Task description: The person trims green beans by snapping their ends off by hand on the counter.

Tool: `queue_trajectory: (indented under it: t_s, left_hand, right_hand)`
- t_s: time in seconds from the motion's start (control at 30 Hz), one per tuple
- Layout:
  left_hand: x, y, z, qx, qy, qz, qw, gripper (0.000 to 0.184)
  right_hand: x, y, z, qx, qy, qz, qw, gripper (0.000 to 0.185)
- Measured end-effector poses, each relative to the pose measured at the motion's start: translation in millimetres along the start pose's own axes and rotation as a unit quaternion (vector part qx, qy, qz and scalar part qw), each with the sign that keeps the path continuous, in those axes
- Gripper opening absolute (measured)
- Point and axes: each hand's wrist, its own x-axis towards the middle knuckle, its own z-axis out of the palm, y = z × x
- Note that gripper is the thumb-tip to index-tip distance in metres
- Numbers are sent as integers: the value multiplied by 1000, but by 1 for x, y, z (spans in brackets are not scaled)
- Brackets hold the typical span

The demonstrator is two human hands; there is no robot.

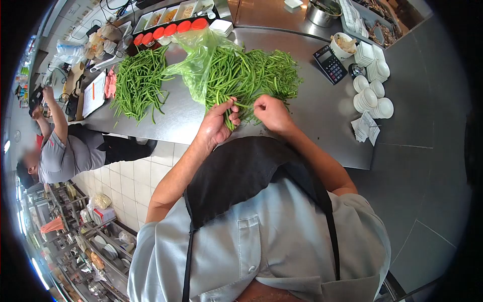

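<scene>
My left hand (pixel 220 122) is closed around a small bunch of green beans (pixel 229 117) at the near edge of the steel table. To its right, my right hand (pixel 270 111) has its fingers pinched at the bunch's side; what they hold, if anything, is too small to tell. Just beyond both hands spreads a large pile of green beans (pixel 251 70), partly on a green plastic bag (pixel 195 63). A second pile of green beans (pixel 138 80) lies farther left on the steel table (pixel 176 118).
Red-lidded jars (pixel 171 30) line the back left. A calculator (pixel 330 64), a white tub (pixel 343 45), stacked white bowls (pixel 366 99) and papers (pixel 365 128) are at the right. A clipboard (pixel 94 94) lies left. Another person (pixel 75 151) stands at the far left.
</scene>
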Motion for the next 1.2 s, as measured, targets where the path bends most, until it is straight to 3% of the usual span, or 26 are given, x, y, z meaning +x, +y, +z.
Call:
queue_trajectory:
  t_s: [0.07,0.13,0.2,0.33,0.5,0.63,0.73,0.87,1.07,1.17,1.2]
  left_hand:
    - [-6,-3,5,49,-32,-12,998,13]
    - [-10,-7,8,115,-55,-19,992,13]
    - [-11,-9,5,98,-53,-7,994,14]
    - [-7,-3,-6,-4,10,1,1000,14]
    - [-11,-3,-12,-90,48,-20,995,15]
    - [-9,-5,-9,-32,46,-18,998,13]
    - [-3,-7,-7,76,12,4,997,11]
    - [3,-10,10,291,36,66,954,8]
    - [2,-4,43,354,42,41,934,8]
    - [26,-18,23,429,23,169,887,10]
    - [30,-19,17,501,22,216,837,20]
  right_hand:
    - [10,10,5,57,78,15,995,23]
    - [24,12,3,29,105,49,993,24]
    - [32,8,-1,-14,96,68,993,25]
    - [38,1,5,-121,85,-73,986,31]
    - [48,-1,6,-239,102,-10,966,24]
    - [56,19,0,-236,138,-14,962,23]
    - [50,24,-4,-194,143,-32,970,25]
    - [38,19,-9,-189,137,-6,972,26]
    - [57,18,-7,-231,166,-25,958,24]
    - [54,19,-13,-226,195,-52,953,20]
    - [46,15,-17,-221,186,-66,955,18]
